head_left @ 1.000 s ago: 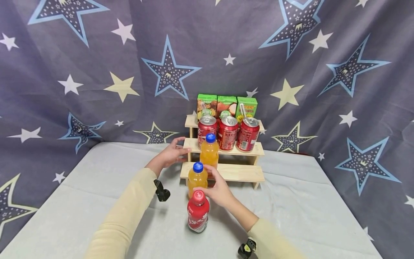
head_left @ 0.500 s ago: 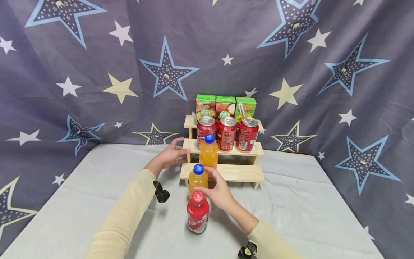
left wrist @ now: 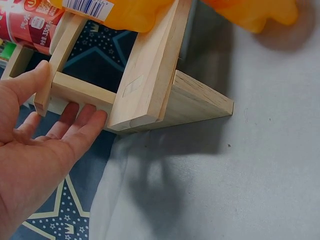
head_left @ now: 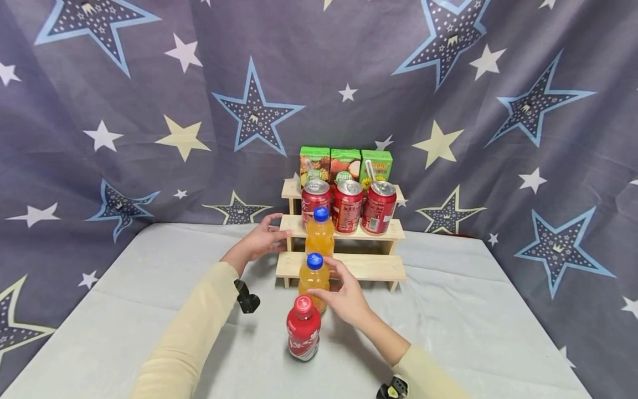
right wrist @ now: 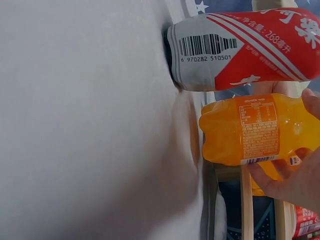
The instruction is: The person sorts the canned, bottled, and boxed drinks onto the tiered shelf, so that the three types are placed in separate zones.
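My right hand [head_left: 346, 298] grips an orange drink bottle [head_left: 313, 281] with a blue cap, between thumb and fingers. In the right wrist view that bottle [right wrist: 255, 131] is upright relative to the table, beside a red bottle [right wrist: 250, 50]. Just in front of it in the head view stands the red-capped bottle [head_left: 303, 335]. My left hand [head_left: 261, 239] holds the left end of the stepped wooden stand [head_left: 371, 267]; in the left wrist view the thumb lies on the middle board and the fingers are below. Another orange bottle [head_left: 319, 239] stands on the lowest step.
Three red cans [head_left: 348, 208] line the middle step. Behind them, three green juice boxes [head_left: 345, 163] stand on the top step, close to the star-patterned curtain [head_left: 319, 66]. A pale cloth [head_left: 468, 327] covers the table.
My right hand has shifted slightly right, carrying the orange bottle away from its spot behind the red bottle. My left hand keeps its hold on the stand.
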Available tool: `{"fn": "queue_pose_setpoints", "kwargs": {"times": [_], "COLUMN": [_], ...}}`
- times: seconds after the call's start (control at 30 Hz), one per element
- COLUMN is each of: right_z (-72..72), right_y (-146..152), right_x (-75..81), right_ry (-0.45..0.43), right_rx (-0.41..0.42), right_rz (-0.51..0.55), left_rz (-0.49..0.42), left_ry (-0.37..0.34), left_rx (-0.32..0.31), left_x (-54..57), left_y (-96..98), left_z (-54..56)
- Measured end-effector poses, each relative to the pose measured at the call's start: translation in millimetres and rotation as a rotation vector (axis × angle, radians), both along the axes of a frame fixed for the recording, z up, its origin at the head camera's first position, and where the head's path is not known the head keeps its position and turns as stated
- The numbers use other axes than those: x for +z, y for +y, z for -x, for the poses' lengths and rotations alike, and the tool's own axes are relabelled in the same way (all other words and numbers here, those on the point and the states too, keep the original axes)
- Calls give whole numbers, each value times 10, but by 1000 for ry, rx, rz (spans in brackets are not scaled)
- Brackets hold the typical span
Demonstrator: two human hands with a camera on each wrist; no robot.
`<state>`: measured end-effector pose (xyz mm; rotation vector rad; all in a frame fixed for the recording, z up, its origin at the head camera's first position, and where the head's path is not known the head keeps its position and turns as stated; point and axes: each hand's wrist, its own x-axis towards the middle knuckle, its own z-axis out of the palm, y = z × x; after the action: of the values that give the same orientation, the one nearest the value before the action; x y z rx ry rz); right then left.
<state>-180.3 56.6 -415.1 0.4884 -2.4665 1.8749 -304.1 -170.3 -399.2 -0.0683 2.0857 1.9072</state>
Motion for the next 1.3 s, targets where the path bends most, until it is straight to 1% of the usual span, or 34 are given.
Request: {"fn": "queue_pose_setpoints", "kwargs": {"times": [0.1, 0.3, 0.53, 0.7, 0.97, 1.3], "right_z": [16, 13, 18, 25, 46, 124], "right_y": [40, 122, 208, 278, 415, 581], "right_x": [-46, -41, 19, 62, 132, 219], "right_ry": [-11, -15, -26, -36, -4, 80], "right_rx": [-13, -42, -66, -95, -108, -139], "right_rz": [-11, -12, 20, 15, 24, 24], "left_rz": [1, 9, -29, -36, -37, -47], "left_ry": [14, 59, 14, 4, 3, 4], "left_rx": [-6, -30, -15, -21, -12, -20], "left_x": [-16, -13, 4, 7, 3, -11], "left_y": [-15, -30, -15, -20, -10, -11], "left_z": [-5, -27, -9, -6, -4, 3]}}
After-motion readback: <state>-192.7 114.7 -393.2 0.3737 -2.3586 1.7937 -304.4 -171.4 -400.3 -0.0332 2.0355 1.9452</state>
